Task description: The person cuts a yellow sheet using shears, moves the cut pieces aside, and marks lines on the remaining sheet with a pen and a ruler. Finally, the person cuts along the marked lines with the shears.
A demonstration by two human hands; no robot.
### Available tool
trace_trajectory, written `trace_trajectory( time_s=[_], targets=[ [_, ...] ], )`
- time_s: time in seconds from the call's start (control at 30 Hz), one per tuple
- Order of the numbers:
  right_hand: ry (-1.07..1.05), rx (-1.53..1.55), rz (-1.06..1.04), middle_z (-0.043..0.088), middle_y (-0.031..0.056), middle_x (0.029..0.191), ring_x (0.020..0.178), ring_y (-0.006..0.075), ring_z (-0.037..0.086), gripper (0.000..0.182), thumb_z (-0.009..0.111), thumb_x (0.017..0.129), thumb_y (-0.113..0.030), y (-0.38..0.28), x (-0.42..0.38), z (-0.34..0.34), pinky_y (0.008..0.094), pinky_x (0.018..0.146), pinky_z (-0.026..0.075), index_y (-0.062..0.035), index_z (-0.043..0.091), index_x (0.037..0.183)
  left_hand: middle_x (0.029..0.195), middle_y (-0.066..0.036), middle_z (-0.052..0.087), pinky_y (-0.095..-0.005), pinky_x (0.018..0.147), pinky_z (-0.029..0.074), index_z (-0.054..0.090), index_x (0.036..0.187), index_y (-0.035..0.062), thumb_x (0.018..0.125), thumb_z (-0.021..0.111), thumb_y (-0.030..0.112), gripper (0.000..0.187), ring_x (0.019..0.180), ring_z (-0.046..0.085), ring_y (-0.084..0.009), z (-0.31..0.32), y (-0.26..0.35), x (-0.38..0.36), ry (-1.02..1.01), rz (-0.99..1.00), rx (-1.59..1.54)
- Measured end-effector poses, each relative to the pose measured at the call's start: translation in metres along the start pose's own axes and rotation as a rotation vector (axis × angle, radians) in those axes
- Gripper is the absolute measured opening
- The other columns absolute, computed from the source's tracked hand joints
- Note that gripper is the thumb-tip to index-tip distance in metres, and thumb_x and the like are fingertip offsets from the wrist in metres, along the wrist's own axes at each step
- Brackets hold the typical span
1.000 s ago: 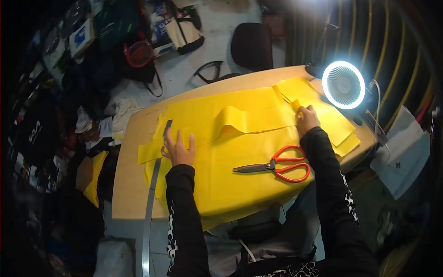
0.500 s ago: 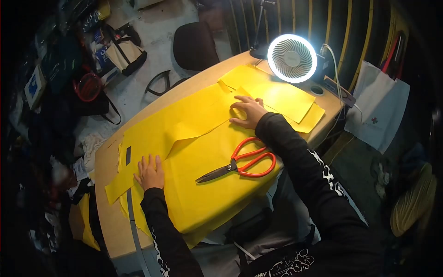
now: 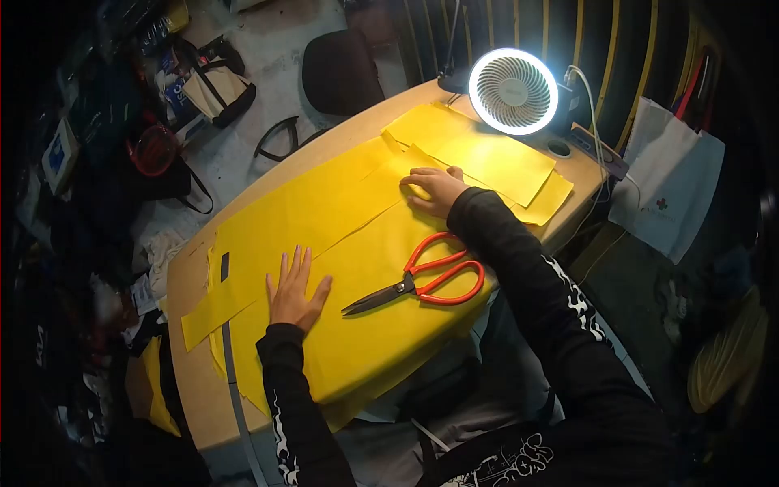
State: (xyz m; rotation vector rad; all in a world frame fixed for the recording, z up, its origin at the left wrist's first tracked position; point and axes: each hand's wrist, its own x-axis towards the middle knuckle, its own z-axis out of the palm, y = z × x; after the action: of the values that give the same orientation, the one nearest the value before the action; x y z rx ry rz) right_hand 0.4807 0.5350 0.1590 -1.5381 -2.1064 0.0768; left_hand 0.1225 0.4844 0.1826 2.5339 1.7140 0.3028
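A: Where are your hands sitting?

B: Your left hand [image 3: 294,290] is lying flat on the big yellow sheet [image 3: 357,243], fingers [image 3: 294,261] spread wide and gripping nothing. Your right hand [image 3: 436,187] is pressing palm-down at the far end of the same sheet, where a long yellow strip [image 3: 308,215] is lying over it — fingers are lying loosely together, also holding nothing.

A: And the sheet itself?

B: It's covering most of the wooden surface [image 3: 195,381] and hanging over the near edge toward you. A separate stack of yellow pieces [image 3: 487,158] is sitting past your right hand, just under the lit ring fan [image 3: 514,89].

A: Tools?

B: Orange-handled scissors [image 3: 422,280] are lying on the sheet between your two arms, untouched — blades pointing toward your left hand. A metal ruler [image 3: 235,390] is running along the left side of the surface, partly under the sheet, and overhanging the near edge.
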Motion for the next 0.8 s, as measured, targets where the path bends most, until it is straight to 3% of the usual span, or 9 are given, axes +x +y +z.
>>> trace_trajectory(
  time_s=[0.07,0.2,0.3,0.33,0.43,0.53,0.63,0.73,0.8],
  targets=[
    [0.008,-0.002,-0.01,0.061,0.0037,0.118,0.116,0.0219,0.054,0.037,0.06,0.084,-0.035,0.001,0.001,0.001,0.0557,0.089,0.029,-0.0186,0.061,0.117,0.157,-0.009,0.017,-0.057,0.113,0.002,0.027,0.149,0.0146,0.093,0.038,0.058,0.072,0.145,0.011,-0.0331,-0.001,0.004,0.001,-0.091,-0.02,-0.025],
    [0.029,0.012,-0.04,0.061,0.0035,0.117,0.115,0.022,0.054,0.037,0.06,0.084,-0.036,0.008,0.002,0.005,0.0561,0.087,0.03,-0.0185,0.061,0.116,0.157,-0.008,0.02,-0.0574,0.113,0.004,0.025,0.149,0.0116,0.093,0.038,0.058,0.074,0.145,0.011,-0.0312,0.003,-0.003,0.003,0.357,-0.025,0.021],
    [0.056,-0.002,-0.04,0.061,0.0049,0.115,0.113,0.0221,0.055,0.035,0.062,0.083,-0.036,0.007,0.001,0.007,0.0556,0.086,0.031,-0.018,0.062,0.113,0.157,-0.009,0.016,-0.0564,0.113,0.004,0.021,0.15,0.0123,0.092,0.037,0.059,0.076,0.145,0.01,-0.0303,0.003,-0.001,0.001,-0.066,-0.198,0.08],
    [0.064,-0.018,-0.035,0.061,0.0055,0.114,0.111,0.0221,0.055,0.034,0.062,0.083,-0.036,0.003,0.0,0.004,0.0553,0.086,0.03,-0.0177,0.062,0.112,0.158,-0.009,0.015,-0.0561,0.113,0.004,0.02,0.151,0.0117,0.092,0.036,0.061,0.078,0.145,0.01,-0.0303,0.002,-0.001,0.0,-0.06,-0.196,0.057],
    [0.139,-0.087,0.026,0.064,0.0106,0.099,0.095,0.0247,0.061,0.028,0.065,0.081,-0.033,-0.008,-0.003,-0.009,0.048,0.08,0.039,-0.012,0.062,0.1,0.156,-0.009,0.019,-0.0598,0.113,0.003,0.024,0.149,0.0099,0.09,0.037,0.063,0.08,0.145,0.012,-0.0298,0.014,-0.01,0.001,0.389,-0.112,0.001],
    [0.064,0.128,0.207,0.062,0.0132,0.08,0.076,0.0272,0.062,0.025,0.069,0.079,-0.029,-0.018,-0.001,-0.031,0.0389,0.068,0.046,-0.0067,0.06,0.088,0.157,-0.01,0.017,-0.06,0.112,0.002,0.023,0.149,0.0099,0.088,0.039,0.066,0.084,0.145,0.01,-0.0301,0.017,-0.016,0.0,0.059,-0.278,0.083],
    [0.159,0.089,0.196,0.058,0.0129,0.067,0.063,0.0285,0.061,0.024,0.07,0.078,-0.025,-0.017,0.002,-0.03,0.0337,0.057,0.047,-0.0042,0.058,0.081,0.157,-0.009,0.017,-0.0606,0.112,0.002,0.022,0.149,0.0095,0.086,0.04,0.069,0.089,0.145,0.01,-0.0306,0.012,-0.011,-0.001,0.041,-0.273,0.069],
    [0.135,0.04,0.213,0.062,0.0138,0.082,0.08,0.0292,0.063,0.028,0.069,0.078,-0.029,-0.004,0.002,-0.019,0.0384,0.069,0.049,-0.0051,0.06,0.09,0.157,-0.008,0.017,-0.0613,0.111,0.0,0.022,0.149,0.0092,0.084,0.039,0.071,0.091,0.145,0.009,-0.0305,0.016,-0.015,0.0,0.476,-0.222,0.062],
    [0.273,-0.119,0.19,0.061,0.0144,0.097,0.093,0.0299,0.06,0.033,0.069,0.078,-0.031,-0.002,-0.001,-0.012,0.0425,0.078,0.047,-0.0061,0.06,0.098,0.157,-0.01,0.016,-0.0621,0.111,0.0,0.022,0.149,0.0095,0.084,0.039,0.071,0.091,0.145,0.009,-0.0308,0.016,-0.019,0.0,0.21,-0.326,0.065]
  ],
)
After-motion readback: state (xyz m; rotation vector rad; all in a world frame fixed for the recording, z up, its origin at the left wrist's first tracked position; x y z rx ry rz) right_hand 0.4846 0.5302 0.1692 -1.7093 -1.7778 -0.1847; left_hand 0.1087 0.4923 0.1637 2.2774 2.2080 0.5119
